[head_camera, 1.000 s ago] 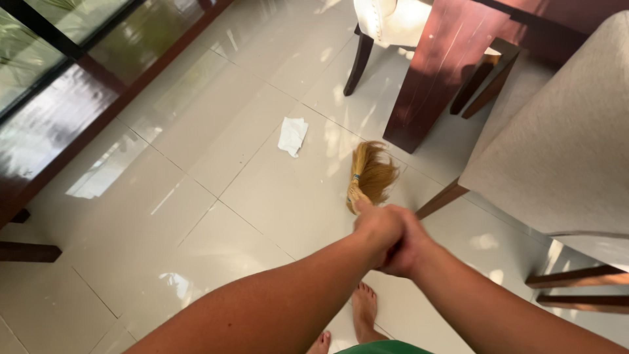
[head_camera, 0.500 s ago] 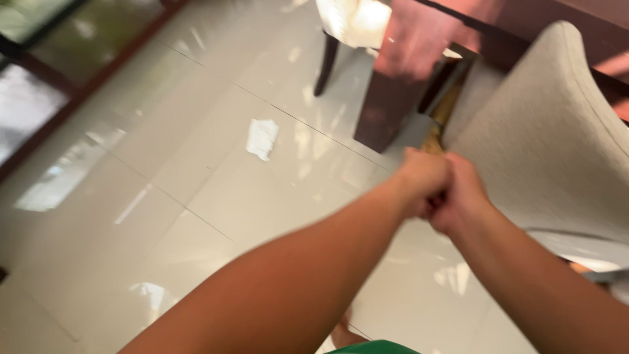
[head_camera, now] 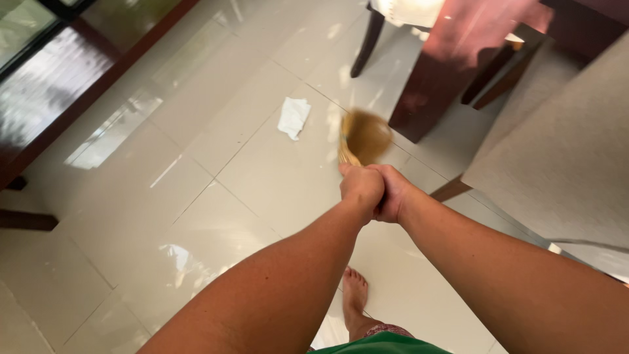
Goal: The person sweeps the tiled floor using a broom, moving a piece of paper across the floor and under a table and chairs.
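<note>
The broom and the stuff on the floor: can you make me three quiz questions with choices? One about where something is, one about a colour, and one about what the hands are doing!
1. Where does the crumpled paper lie?
A. on the floor tiles, left of the broom
B. on the grey chair
C. under the person's foot

2. What colour are the broom's bristles?
A. blue
B. golden yellow
C. black

3. What are the left hand and right hand doing?
A. hanging open at the sides
B. one holds the paper
C. both closed together around the broom's handle

Answers:
1 A: the white paper rests on the shiny tiled floor, apart from the bristles and to their left.
2 B: the blurred bristle fan looks straw-gold.
3 C: both fists press side by side at the handle, just below the bristles.
</note>
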